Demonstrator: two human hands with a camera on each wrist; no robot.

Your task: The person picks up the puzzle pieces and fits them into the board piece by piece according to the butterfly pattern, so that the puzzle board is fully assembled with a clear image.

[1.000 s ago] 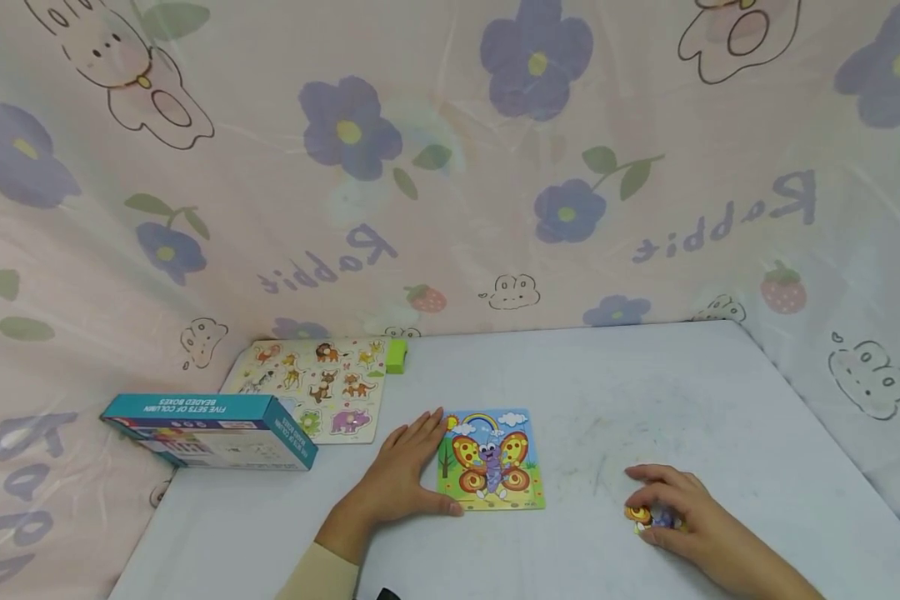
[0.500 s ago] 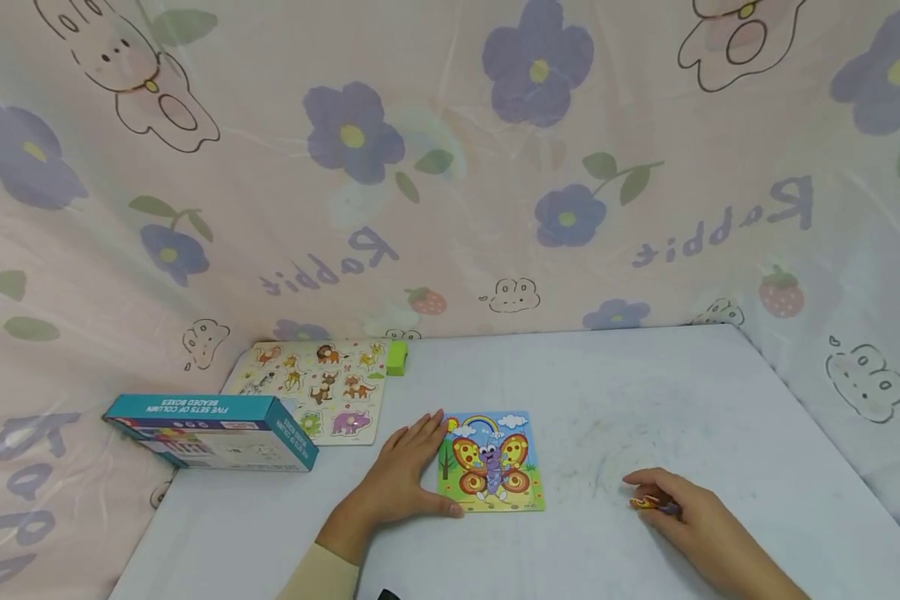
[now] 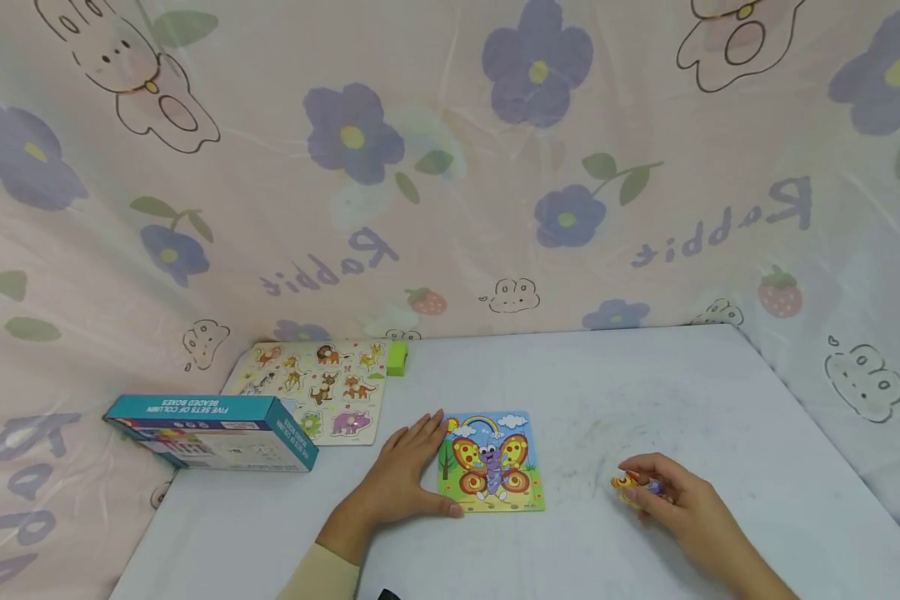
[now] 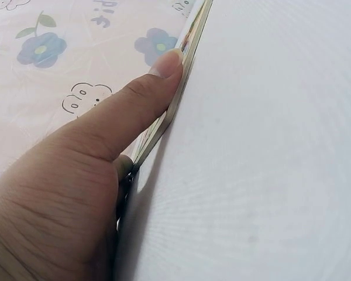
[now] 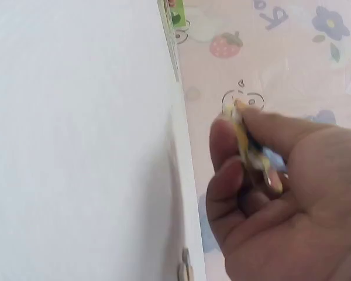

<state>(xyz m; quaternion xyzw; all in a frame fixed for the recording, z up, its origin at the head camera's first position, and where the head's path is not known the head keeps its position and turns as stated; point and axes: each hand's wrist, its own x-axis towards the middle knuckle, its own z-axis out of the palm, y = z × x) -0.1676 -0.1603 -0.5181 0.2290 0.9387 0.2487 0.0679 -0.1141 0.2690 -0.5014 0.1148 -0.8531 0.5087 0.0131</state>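
A square butterfly puzzle board (image 3: 492,454) lies flat on the table in the head view. My left hand (image 3: 399,477) rests at its left side, fingers extended along the edge and thumb at the lower left corner. In the left wrist view the thumb (image 4: 143,93) lies against the board's edge (image 4: 174,108). To the right of the board, my right hand (image 3: 690,504) pinches a small yellow, orange and purple puzzle piece (image 3: 625,485) between thumb and fingers. The right wrist view has the piece (image 5: 243,139) blurred and partly covered; whether several are held I cannot tell.
A teal and white box (image 3: 210,433) stands at the left, overlapping an animal puzzle board (image 3: 378,392). A green block (image 3: 396,357) sits by that board. Patterned curtains (image 3: 450,250) border the table (image 3: 592,392). Small flat pieces (image 5: 185,269) show low in the right wrist view.
My right hand has lifted the puzzle piece off the table and turned it, moving slightly up and left in the head view. The left hand and the board stay put.
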